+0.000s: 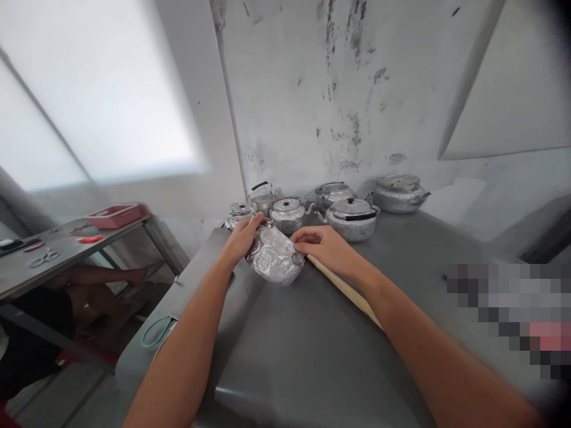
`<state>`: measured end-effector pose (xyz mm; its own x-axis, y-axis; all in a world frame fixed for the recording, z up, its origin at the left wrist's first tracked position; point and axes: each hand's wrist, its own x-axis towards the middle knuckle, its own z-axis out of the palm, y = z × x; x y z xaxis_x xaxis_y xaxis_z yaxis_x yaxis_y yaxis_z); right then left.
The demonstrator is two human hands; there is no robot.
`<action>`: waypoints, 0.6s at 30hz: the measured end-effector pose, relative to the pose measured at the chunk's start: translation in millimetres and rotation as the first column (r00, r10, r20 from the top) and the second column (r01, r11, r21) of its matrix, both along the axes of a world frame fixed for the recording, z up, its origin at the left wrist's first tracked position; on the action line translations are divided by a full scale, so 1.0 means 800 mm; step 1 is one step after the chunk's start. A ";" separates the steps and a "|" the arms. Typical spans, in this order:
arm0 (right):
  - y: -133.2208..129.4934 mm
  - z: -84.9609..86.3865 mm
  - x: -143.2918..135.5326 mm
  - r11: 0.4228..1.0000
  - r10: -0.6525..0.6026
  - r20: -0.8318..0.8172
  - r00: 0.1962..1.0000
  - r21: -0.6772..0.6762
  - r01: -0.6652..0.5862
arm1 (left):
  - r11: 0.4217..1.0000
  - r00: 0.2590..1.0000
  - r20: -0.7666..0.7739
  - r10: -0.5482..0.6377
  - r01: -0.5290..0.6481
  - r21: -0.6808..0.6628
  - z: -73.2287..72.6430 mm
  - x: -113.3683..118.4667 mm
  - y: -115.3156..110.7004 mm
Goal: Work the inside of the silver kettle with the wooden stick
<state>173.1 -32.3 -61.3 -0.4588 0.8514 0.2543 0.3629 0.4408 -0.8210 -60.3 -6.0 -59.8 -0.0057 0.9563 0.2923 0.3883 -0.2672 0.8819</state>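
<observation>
A silver metal kettle (274, 258) with a dented, shiny body is tilted above the grey table, its patterned side facing me. My left hand (244, 238) grips it at its upper left, fingers closed on the rim. At the kettle's upper right edge, my right hand (321, 245) has its fingers curled in a pinch against the metal. Whether anything small sits between those fingertips is hidden. Under my right wrist a pale wooden strip (345, 289) runs diagonally along the table.
Several more kettles stand behind, among them a black-handled kettle (352, 223) and a larger kettle (400, 196). On a side table at left are a pink basket (116, 217), scissors (45, 257) and a red tool (90, 239). A person's legs (96, 285) show beneath it.
</observation>
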 end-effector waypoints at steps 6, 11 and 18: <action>0.001 -0.001 0.002 1.000 0.023 0.005 1.000 0.020 -0.023 | 1.000 0.999 -0.043 0.030 -0.030 0.006 0.001 0.001 -0.001; -0.018 0.010 -0.002 0.989 0.143 0.046 0.989 0.030 -0.144 | 0.995 0.988 -0.127 0.091 -0.094 -0.022 0.004 -0.008 -0.003; -0.033 0.048 0.020 0.984 -0.127 0.261 0.957 0.155 0.089 | 0.975 0.988 -0.156 0.009 -0.043 -0.218 0.018 -0.029 -0.017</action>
<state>188.9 -58.3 -23.0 -0.4338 0.8645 0.2540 0.6136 0.4899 -0.6193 -83.3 -19.4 -45.1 -0.0031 0.9973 0.0735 0.5277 -0.0608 0.8472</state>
